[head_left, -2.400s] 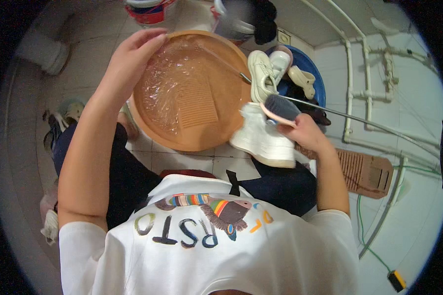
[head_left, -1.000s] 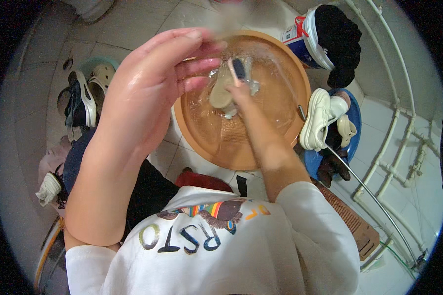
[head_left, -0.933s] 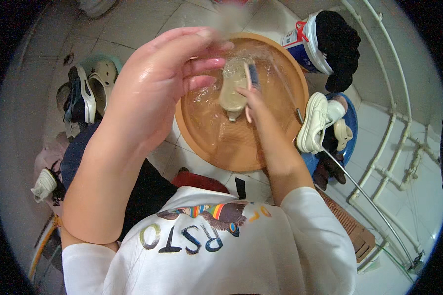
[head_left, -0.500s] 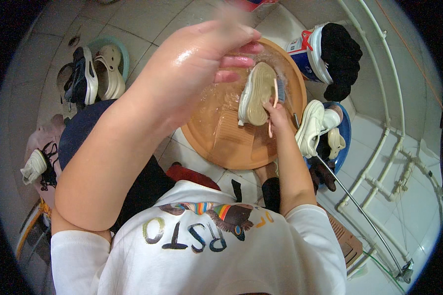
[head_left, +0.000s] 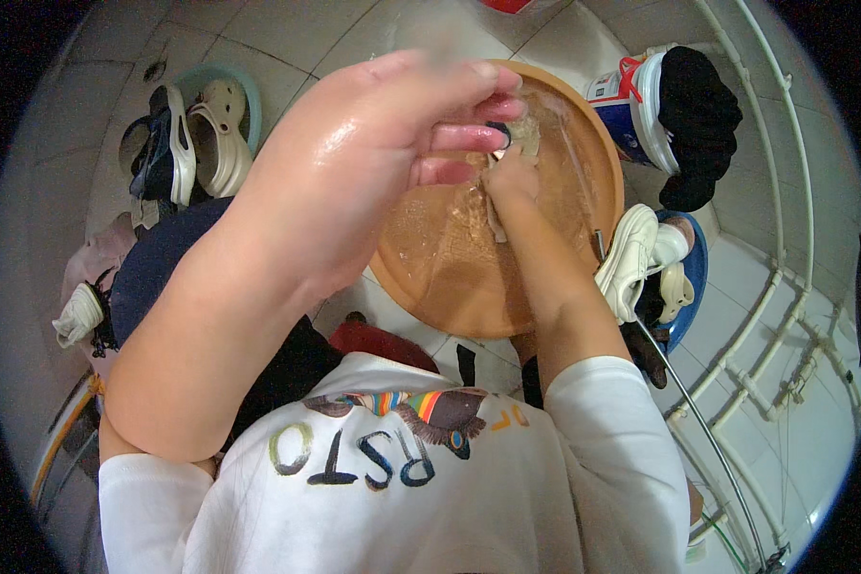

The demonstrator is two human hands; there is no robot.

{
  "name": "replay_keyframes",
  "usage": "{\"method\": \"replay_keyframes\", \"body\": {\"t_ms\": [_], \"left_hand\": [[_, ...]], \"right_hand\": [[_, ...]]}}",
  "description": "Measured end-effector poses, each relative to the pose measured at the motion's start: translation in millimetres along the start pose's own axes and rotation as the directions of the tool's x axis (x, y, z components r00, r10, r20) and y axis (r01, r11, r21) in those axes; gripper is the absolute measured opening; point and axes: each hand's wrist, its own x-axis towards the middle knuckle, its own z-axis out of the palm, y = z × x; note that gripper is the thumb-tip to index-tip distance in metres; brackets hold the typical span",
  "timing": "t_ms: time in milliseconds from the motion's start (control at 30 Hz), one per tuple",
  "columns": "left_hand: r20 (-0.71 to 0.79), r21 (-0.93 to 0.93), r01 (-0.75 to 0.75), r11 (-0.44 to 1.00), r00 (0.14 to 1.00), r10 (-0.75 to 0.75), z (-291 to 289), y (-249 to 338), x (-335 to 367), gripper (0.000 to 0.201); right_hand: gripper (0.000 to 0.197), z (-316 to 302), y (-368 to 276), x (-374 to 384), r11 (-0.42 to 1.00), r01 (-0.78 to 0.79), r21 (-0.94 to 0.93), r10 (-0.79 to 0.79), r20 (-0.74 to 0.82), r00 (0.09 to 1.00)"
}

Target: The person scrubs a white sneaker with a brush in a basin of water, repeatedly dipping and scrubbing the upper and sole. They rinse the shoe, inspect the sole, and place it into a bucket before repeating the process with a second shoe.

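Round orange-brown plastic basin (head_left: 613, 191): water (head_left: 469, 212); pale, partly hidden shoe (head_left: 528, 140); right hand (head_left: 513, 179), fingers closed around dark-bristled brush (head_left: 505, 134). Above basin's left side: wet left hand (head_left: 378, 143), fingers loosely bent, apart. Right of basin: chunky white sneaker (head_left: 626, 263).

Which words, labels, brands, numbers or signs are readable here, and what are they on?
White shirt: large multicoloured letters across the chest, readable but not copied out here.
Blue-and-white bucket: small printed marks, too small to read.
No other lettering stands out.
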Motion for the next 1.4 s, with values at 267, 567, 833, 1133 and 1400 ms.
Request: {"method": "replay_keyframes", "body": {"t_ms": [267, 567, 833, 1133, 1400], "left_hand": [[0.023, 0.008, -0.065, 0.998, 0.998, 0.065, -5.7, -0.9, -1.8, 0.027], [0.050, -0.003, -0.071, 0.997, 0.996, 0.071, 0.5, -1.0, -6.5, 0.026], [0.031, -0.011, -0.039, 0.999, 0.999, 0.040, -8.3, 2.9, -6.3, 0.028], [-0.079, -0.049, 0.000, 0.999, 0.997, -0.004, -19.3, 9.4, -5.3, 0.034], [-0.033, -0.057, -0.060, 0.997, 0.998, 0.058, -24.8, 9.6, -4.4, 0.034]], "right_hand": [[0.060, -24.9, 110.3, 26.5, 0.660, 0.172, 0.731, -0.389, 0.137, 0.911], [0.057, -18.0, 59.7, -70.9, -0.173, -0.166, 0.971, -0.331, 0.101, 0.938], [0.058, 35.9, -57.7, -56.1, 0.518, 0.304, 0.800, -0.118, -0.286, 0.951], [0.063, 51.6, -101.2, -21.8, 0.855, -0.024, 0.518, 0.051, -0.038, 0.998], [0.068, 75.6, -21.6, 4.9, 0.340, -0.016, 0.940, -0.136, 0.066, 0.989]]}}
